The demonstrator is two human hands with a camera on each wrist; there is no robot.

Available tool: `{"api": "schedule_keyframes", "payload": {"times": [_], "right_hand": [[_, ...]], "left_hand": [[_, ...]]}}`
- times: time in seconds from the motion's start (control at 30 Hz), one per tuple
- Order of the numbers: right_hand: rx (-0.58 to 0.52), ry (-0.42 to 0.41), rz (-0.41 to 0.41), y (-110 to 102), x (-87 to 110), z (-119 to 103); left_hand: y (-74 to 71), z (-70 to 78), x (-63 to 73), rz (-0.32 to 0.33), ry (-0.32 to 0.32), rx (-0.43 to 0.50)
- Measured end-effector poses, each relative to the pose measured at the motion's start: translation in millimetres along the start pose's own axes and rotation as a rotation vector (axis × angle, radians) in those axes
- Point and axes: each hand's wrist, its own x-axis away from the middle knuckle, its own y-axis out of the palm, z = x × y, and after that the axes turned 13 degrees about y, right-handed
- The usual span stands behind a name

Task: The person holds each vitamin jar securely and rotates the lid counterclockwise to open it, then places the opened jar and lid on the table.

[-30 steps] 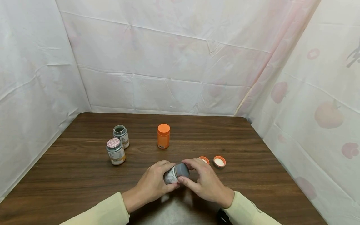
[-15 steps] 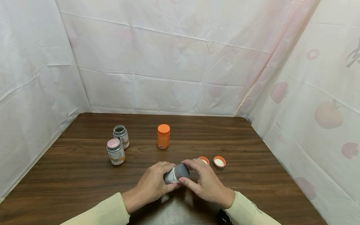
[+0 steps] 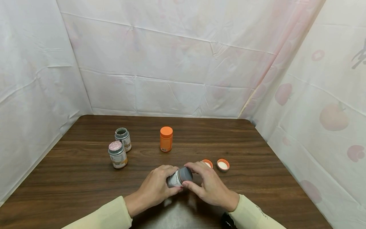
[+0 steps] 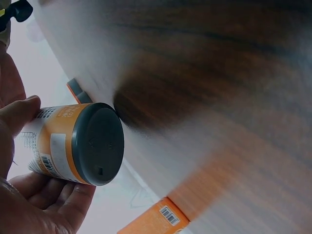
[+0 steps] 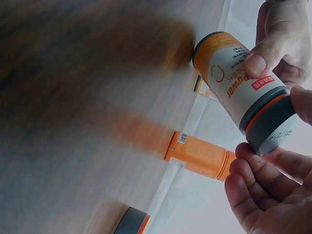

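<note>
My left hand grips a pill bottle around its body, with the bottle tilted over the near part of the table. At its upper end my right hand pinches the grey cap between thumb and fingers. In the right wrist view, a white and orange label covers the bottle, and an orange band shows between body and cap. The left wrist view shows the bottle's dark grey base close to the tabletop.
On the wooden table, two lidless grey bottles stand at left: one with a printed seal, one with an open mouth. An orange bottle stands farther back. Two upturned caps, one fully visible, lie beyond my right hand.
</note>
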Motion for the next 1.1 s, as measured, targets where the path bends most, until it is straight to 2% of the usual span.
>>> {"api": "schedule_keyframes", "payload": {"times": [0.37, 0.63, 1.1], "right_hand": [[0.012, -0.036, -0.028, -0.9, -1.3, 0.7], [0.024, -0.085, -0.043, -3.1, -2.1, 1.2], [-0.064, -0.127, -0.1, -5.5, -3.3, 2.3]], "left_hand": [[-0.7, 0.1, -0.5, -0.003, 0.011, 0.011], [-2.4, -0.5, -1.2, -0.034, -0.003, 0.026], [-3.5, -2.2, 0.0, -0.036, -0.011, 0.017]]}}
